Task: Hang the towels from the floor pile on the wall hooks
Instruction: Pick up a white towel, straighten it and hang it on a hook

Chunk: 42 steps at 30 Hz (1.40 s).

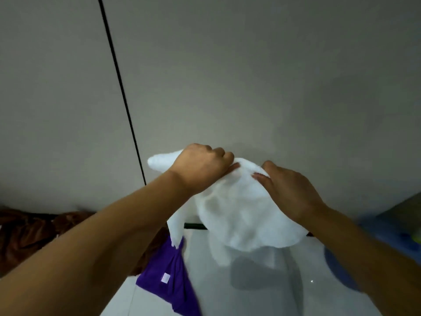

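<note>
1. White towel (pixel 239 210) held up against the grey wall (pixel 250 76), draping down above the pale floor (pixel 262 297).
2. Left hand (pixel 200 167) curled tight around the towel's top edge.
3. Right hand (pixel 287 188) pinching the top fold just beside it.
4. Purple towel (pixel 168 270) lying on the floor below, beside a brown cloth (pixel 29 233).
5. Blue basin (pixel 341 267) at the right.

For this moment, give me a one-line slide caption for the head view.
Both hands, left and right, hold a white towel up against the grey wall, a purple towel left on the floor.
</note>
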### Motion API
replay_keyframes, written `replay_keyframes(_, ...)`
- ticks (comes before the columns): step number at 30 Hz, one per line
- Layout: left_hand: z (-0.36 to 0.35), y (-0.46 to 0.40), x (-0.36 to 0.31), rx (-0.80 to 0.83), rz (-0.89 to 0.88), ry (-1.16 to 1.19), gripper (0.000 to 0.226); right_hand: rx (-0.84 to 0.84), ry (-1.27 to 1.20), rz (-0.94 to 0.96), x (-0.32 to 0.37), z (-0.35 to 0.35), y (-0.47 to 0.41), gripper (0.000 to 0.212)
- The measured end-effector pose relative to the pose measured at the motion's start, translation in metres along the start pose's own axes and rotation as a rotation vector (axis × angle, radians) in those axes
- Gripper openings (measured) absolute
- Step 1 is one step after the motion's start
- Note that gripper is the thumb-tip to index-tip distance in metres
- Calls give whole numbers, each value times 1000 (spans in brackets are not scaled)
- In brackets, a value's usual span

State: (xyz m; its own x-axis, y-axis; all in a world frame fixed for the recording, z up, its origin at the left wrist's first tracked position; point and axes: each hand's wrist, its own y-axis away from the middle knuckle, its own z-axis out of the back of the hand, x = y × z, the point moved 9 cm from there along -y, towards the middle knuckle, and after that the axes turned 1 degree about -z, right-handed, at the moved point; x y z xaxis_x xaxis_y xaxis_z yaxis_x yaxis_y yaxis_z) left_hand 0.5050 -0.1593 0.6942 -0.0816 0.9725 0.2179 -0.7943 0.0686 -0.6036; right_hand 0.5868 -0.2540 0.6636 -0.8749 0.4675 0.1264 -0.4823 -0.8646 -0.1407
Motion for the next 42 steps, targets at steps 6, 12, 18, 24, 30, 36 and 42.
replay_keyframes(6,185,-68,4,-135,-87,-150,42,-122,207,73,67,177,38,29)
replay_keyframes(12,311,-73,-24,-265,-219,-192,34,-296,408,4,124,291,115,34)
replay_keyframes(18,410,-52,-60,-343,-305,-161,34,-299,563,-102,177,349,191,36)
replay_keyframes(24,496,-44,-122,-393,-405,-97,35,-278,634,-199,207,415,292,34)
replay_keyframes(30,582,-24,-244,-504,-528,49,31,-272,767,-418,216,465,452,34)
replay_keyframes(36,665,36,-408,-655,-644,314,34,-225,832,-677,226,486,654,35)
replay_keyframes(42,762,121,-589,-798,-801,543,40,-141,914,-912,273,507,879,37)
